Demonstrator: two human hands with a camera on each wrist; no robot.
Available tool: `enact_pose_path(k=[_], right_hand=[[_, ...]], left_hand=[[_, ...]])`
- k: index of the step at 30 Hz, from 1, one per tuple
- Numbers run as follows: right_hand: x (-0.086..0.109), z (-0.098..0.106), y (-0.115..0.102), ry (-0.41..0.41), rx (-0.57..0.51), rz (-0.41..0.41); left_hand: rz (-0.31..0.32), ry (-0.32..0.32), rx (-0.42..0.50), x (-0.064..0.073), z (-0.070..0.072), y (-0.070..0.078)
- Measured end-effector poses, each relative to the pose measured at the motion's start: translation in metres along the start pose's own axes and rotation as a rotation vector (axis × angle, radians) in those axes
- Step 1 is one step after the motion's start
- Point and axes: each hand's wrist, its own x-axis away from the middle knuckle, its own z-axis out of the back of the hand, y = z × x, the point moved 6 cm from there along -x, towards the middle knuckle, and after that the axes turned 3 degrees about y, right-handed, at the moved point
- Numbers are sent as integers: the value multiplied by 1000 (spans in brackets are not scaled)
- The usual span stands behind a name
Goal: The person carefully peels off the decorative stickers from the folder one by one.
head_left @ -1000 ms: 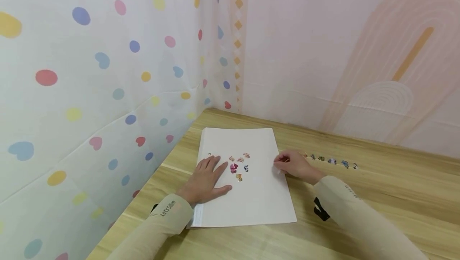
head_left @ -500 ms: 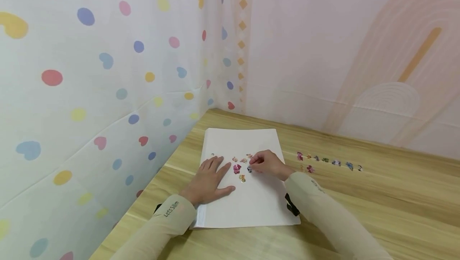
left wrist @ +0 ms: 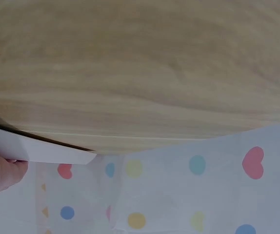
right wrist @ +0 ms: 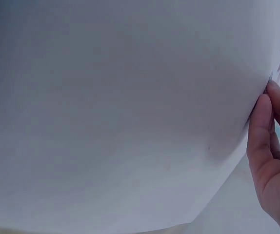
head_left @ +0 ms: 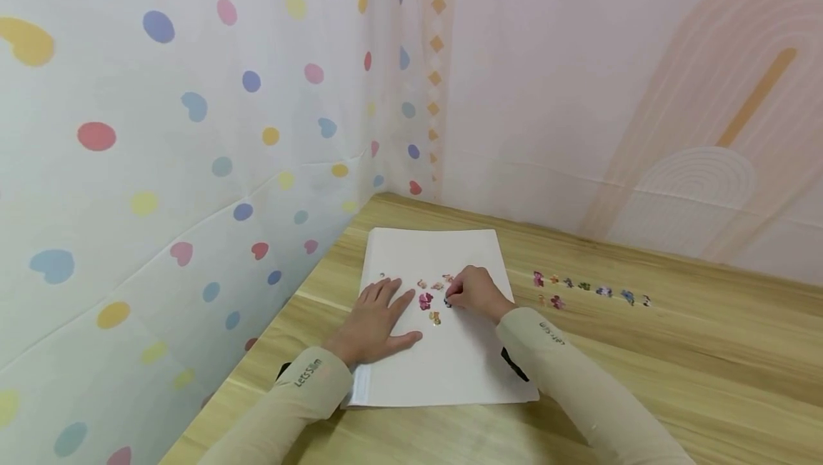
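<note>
A white folder (head_left: 450, 372) lies on the wooden table. On it are several small colourful stickers: a magenta one (head_left: 426, 301), a yellow one (head_left: 435, 318) and pale orange ones (head_left: 438, 286). My left hand (head_left: 373, 322) rests flat on the folder's left side, fingers spread; part of it also shows in the left wrist view (left wrist: 1, 175). With thumb and fingers together, my right hand (head_left: 477, 292) pinches a small dark blue sticker (head_left: 448, 302) at the folder's surface. In the right wrist view those fingertips (right wrist: 262, 105) partly hide it.
To the right of the folder, more small stickers (head_left: 604, 292) lie in two rows on the table (head_left: 675, 372). A dotted curtain (head_left: 193, 165) hangs along the left edge, and a pale pink one (head_left: 546, 93) closes off the back.
My right hand has moved left from the folder's right edge to the blue sticker, uncovering table stickers behind it. My left hand has stayed in place.
</note>
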Motion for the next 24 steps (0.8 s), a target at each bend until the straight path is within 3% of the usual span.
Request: enact_pose_path(k=[12, 24], right_hand=[[-1, -2, -6, 9, 77, 98], [2, -5, -8, -26, 68, 226]], left_hand=[[4, 6, 10, 0, 1, -1], [2, 9, 0, 1, 0, -1]])
